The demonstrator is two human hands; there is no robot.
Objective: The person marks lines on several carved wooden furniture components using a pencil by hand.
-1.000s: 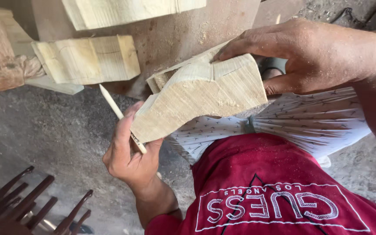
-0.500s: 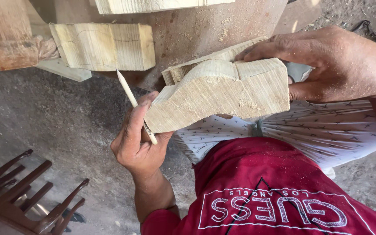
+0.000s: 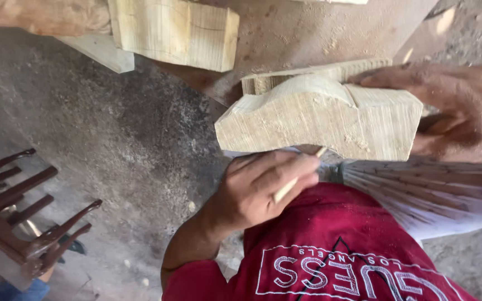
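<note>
Right hand (image 3: 453, 111) clamps the far-right end of a wood block (image 3: 322, 120), fingers over the top edge, thumb below, grip closed on it. Block is pale, rough-sawn, fibrous face w/ a curved hump cut along its upper edge; held in mid-air at centre frame, above the lap. A second, thinner piece (image 3: 313, 73) sits just behind it, ribbed edge showing, mostly hidden. Left hand (image 3: 263, 192) is just under the block, fingers curled shut round a pencil (image 3: 294, 181); only a short pale stretch shows, tip hidden behind the block's lower edge, so can't tell if it touches the wood. Red shirt (image 3: 336, 245) fills the near centre, patterned white cloth (image 3: 425, 195) to its right. Far left, squared timber offcuts (image 3: 177, 33), cut off by the frame top. Dusty grey concrete floor (image 3: 107, 145) below. Dark wooden spindles (image 3: 23, 217) near left, partly out of frame.
</note>
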